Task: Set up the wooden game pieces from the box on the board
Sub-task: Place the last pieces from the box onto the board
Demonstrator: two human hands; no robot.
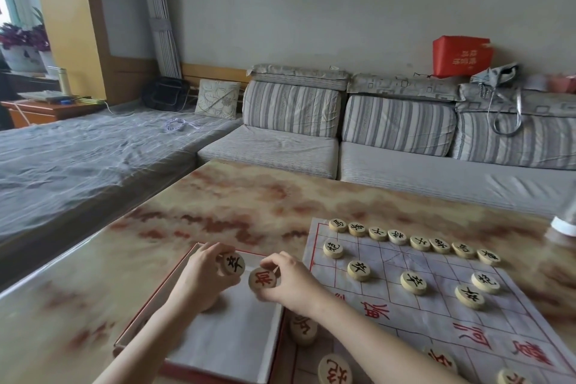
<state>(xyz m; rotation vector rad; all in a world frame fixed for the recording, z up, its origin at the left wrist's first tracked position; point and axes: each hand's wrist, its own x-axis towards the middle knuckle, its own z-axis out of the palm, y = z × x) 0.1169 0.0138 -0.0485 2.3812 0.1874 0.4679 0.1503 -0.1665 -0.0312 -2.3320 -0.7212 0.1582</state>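
My left hand [204, 274] holds up a round wooden piece with a black character [233, 263] above the open box [230, 349]. Beside it, my right hand [290, 282] pinches a piece with a red character [262, 279]. The box has a red rim and a white lining. To its right lies the cloth board [436, 315] with red lines. Several black-marked pieces [413, 282] stand on its far half, in a back row and further forward. Several red-marked pieces [335, 369] lie near its front edge, one of them [303, 329] under my right forearm.
The box and board lie on a glossy marbled table [249, 203]. A white cup [564, 223] stands at the table's right edge. Behind the table is a grey striped sofa [389, 134], and a covered bed [78, 159] lies to the left.
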